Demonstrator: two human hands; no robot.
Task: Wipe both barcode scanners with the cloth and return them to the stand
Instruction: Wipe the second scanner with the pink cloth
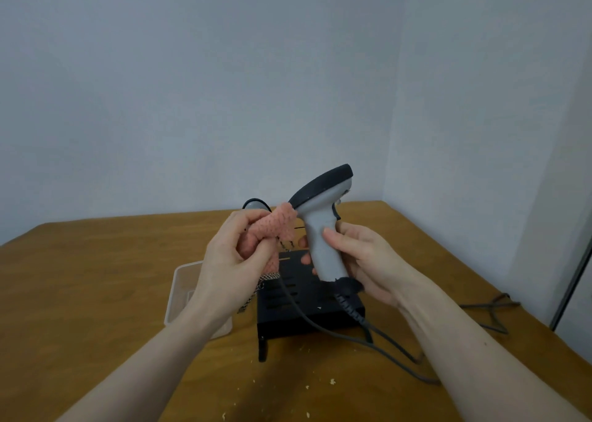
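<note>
My right hand (pixel 358 258) grips the handle of a grey and black barcode scanner (pixel 320 210), held upright above the black stand (pixel 304 300). My left hand (pixel 237 252) holds a pink cloth (pixel 275 226) bunched in its fingers. The cloth touches the scanner just below its black head. A second scanner (pixel 254 204) peeks out behind my left hand, mostly hidden. Grey cables (pixel 378 341) trail from the stand area over the table.
A clear plastic container (pixel 182 287) sits left of the stand, partly behind my left forearm. The wooden table (pixel 96 277) stands in a corner of white walls. Small crumbs lie near the front edge. More cable (pixel 493 312) lies at the right.
</note>
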